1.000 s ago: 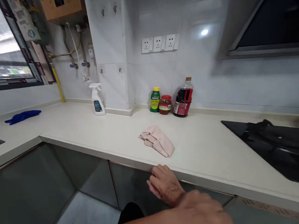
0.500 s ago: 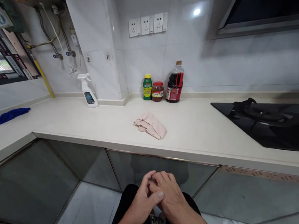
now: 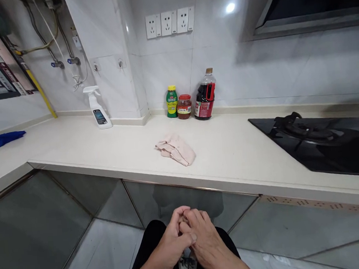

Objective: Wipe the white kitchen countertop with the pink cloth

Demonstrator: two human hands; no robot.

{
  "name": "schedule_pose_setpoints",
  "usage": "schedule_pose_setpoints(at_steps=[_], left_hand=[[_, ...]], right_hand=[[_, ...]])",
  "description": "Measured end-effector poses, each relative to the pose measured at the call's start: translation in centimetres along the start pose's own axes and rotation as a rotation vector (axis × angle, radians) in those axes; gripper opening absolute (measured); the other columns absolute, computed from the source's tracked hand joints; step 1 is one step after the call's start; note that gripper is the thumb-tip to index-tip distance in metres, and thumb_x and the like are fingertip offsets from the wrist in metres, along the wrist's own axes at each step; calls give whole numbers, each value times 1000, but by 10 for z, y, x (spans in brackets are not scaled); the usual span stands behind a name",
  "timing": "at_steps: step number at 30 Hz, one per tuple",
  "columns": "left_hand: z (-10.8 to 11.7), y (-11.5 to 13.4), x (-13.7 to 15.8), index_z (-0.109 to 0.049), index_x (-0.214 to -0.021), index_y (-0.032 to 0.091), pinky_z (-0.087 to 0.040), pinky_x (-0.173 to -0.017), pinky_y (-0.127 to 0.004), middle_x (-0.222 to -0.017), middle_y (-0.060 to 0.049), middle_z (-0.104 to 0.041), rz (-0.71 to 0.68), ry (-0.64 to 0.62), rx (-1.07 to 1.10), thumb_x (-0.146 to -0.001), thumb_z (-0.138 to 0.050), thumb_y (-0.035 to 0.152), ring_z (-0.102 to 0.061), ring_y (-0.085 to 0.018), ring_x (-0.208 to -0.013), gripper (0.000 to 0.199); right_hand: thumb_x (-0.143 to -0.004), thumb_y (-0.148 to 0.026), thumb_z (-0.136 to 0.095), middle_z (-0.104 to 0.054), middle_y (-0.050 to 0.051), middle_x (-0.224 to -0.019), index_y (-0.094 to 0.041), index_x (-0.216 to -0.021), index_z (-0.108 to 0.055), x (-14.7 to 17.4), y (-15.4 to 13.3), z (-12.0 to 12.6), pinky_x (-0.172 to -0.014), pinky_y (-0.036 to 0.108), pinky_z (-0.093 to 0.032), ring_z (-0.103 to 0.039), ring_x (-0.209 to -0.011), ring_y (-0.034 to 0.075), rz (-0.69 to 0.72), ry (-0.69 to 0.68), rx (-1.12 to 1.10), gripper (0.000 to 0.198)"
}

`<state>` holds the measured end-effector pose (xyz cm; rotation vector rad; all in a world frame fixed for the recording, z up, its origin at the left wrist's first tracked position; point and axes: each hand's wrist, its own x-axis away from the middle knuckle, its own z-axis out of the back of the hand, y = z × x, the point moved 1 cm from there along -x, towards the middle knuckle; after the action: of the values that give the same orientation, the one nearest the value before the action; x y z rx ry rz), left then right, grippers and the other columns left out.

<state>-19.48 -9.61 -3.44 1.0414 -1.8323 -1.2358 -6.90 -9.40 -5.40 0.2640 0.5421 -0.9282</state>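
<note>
My left hand [image 3: 175, 238] and my right hand [image 3: 203, 234] rest together in front of the counter, above my lap. Their fingers are curled and touch one another, with the left thumb lying over the back of the right hand. No object shows in either hand. Beyond them, a crumpled pale pink cloth [image 3: 177, 150] lies on the white countertop [image 3: 130, 151], apart from both hands.
Against the wall stand a green bottle with a yellow cap [image 3: 172, 102], a red-lidded jar [image 3: 184, 107] and a large dark sauce bottle [image 3: 204, 96]. A white spray bottle [image 3: 98, 110] and a blue cloth [image 3: 2, 140] are leftward. At right is a black gas hob [image 3: 324, 138].
My view has shifted slightly right and down, so the counter and its objects sit further left in the picture. Both hands stay together, with only slight finger movement.
</note>
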Motion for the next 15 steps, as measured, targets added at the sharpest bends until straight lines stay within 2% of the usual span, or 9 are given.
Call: schedule_pose_setpoints(at_steps=[4, 6, 9, 12, 14, 15], left_hand=[[13, -1, -5, -53, -128, 23, -47, -88, -32, -99, -3, -61, 7, -10, -202, -78, -64, 24, -58, -17, -92, 50], [23, 11, -10, -61, -118, 22, -48, -88, -34, -101, -5, -62, -80, 46, -426, -83, -60, 26, -60, -18, -92, 35], [33, 47, -22, -68, -108, 24, -46, -98, -38, -117, -8, -62, -372, 195, -800, -88, -55, 25, -59, -22, -110, 24], [31, 89, -50, -68, -115, 26, -39, -111, -45, -136, -10, -56, -657, 334, -1103, -91, -55, 27, -47, -27, -132, 28], [27, 111, -80, -68, -120, 26, -32, -116, -51, -149, -12, -47, -698, 417, -1300, -89, -59, 31, -35, -32, -143, 32], [25, 120, -98, -67, -124, 26, -28, -117, -53, -155, -12, -41, -658, 447, -1380, -89, -61, 34, -27, -35, -147, 36]], right_hand=[[-77, -10, -71, -56, 2, -101, -23, -98, -57, 6, 16, 18, -74, 34, -37, -50, -86, 21, 45, -105, -173, 28], [-87, -7, -59, -57, 4, -111, -24, -103, -58, 8, 40, 37, -81, 35, -39, -52, -97, 22, 71, -69, -211, 23], [-99, -15, -44, -56, 10, -120, -23, -109, -62, 9, 103, 65, -89, 40, -40, -52, -111, 26, 22, 124, -83, 22], [-104, -35, -39, -59, 12, -119, -24, -107, -67, 11, 184, 77, -87, 44, -44, -55, -110, 30, -155, 233, 131, 30], [-104, -41, -32, -62, 12, -113, -23, -98, -70, 13, 231, 74, -84, 43, -47, -58, -106, 30, -292, 239, 221, 42], [-103, -42, -28, -64, 12, -111, -23, -97, -71, 14, 248, 70, -84, 43, -48, -59, -105, 29, -341, 220, 239, 47]])
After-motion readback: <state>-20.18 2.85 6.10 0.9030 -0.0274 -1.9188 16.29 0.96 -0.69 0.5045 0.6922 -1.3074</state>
